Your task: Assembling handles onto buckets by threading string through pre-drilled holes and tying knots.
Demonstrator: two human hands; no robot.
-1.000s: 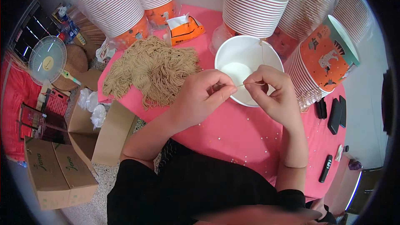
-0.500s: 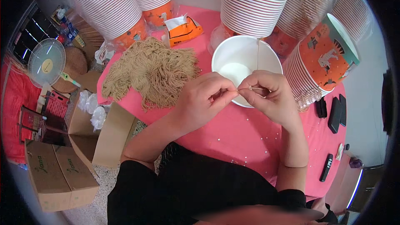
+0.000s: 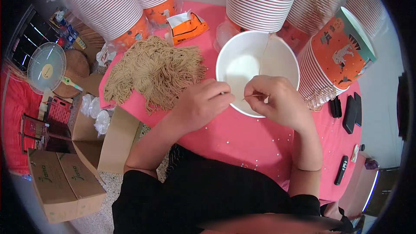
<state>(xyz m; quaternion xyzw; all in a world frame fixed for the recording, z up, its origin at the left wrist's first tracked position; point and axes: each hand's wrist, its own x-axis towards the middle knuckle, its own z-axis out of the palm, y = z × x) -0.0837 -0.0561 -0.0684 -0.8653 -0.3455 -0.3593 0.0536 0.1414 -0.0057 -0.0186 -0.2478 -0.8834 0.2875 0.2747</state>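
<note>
A white paper bucket (image 3: 229,56) stands before me with its mouth toward me. From its far rim a thin beige string (image 3: 262,57) runs down inside it to my right hand (image 3: 277,99), which is closed in a pinch on the string over the bucket's near right side. My left hand (image 3: 203,104) is also closed, beside the bucket's near left rim. A small dark tip shows between its fingers, too small to name. The two hands are apart. Left of the bucket lies a heap of tan cords (image 3: 156,73).
Stacked paper buckets (image 3: 261,4) rise behind; an orange printed stack (image 3: 342,56) leans at right. An orange packet (image 3: 188,28) lies at the back. Phones (image 3: 350,115) and a remote (image 3: 341,170) lie at right on the pink cloth (image 3: 234,138). Cardboard boxes (image 3: 65,186) and a fan (image 3: 47,67) stand left.
My hands have come apart: the left moved a little left, the right still pinches the string. The bucket appears slightly larger and shifted in view.
</note>
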